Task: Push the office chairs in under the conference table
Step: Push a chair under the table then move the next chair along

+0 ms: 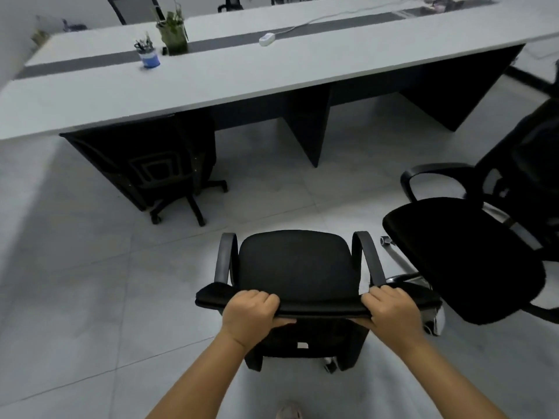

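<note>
Gripping the padded black chair [298,267] backrest, your left hand [251,313] and right hand [393,313] curl over its top edge, arms outstretched.

A long conference table [211,83] with a pale grey top and a dark strip down its middle stands on dark panel legs across the upper part of the view. One black office chair [169,179] is already tucked under its left end, only the mesh back and wheeled base showing. A second black chair [298,267], with a padded seat and curved armrests, stands on the tiled floor well short of the table, its seat facing the table (its backrest top is nearest the camera). A third black chair [472,255] stands just beside it on the right, turned at an angle, seat facing left.
</note>
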